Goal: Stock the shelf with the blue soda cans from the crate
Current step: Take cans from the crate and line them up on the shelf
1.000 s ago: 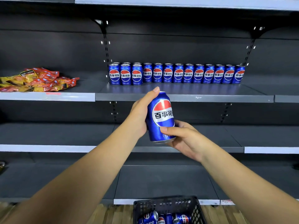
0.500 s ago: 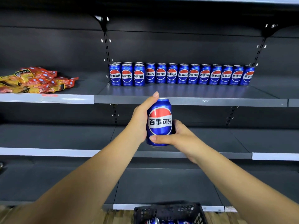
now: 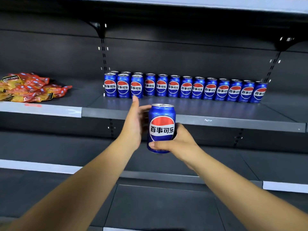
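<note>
a blue soda can (image 3: 161, 128) is held upright in the air in front of the shelf (image 3: 216, 121), a little below its front edge and near the left part of the row of cans (image 3: 185, 87). its red, white and blue logo faces the camera. the right hand (image 3: 179, 144) holds the can from the right side and low down: the thumb lies across the lower front of the can and the other fingers go behind it, so the grip of this hand is closed around the can. the left hand (image 3: 135, 125) is at the left side of the can, with the thumb pointing up; its fingers reach behind the top part of the can, and i cannot tell for sure how firmly they hold it, but they curl on its side.

on the shelf the row of cans stands upright along the back wall, labels to the front. at the left end of the row there are three more cans in front, so there it is two cans deep. on the neighbour shelf to the left lies a pile of red and yellow snack bags (image 3: 30, 87), well apart from the cans. below are more dark shelves.
</note>
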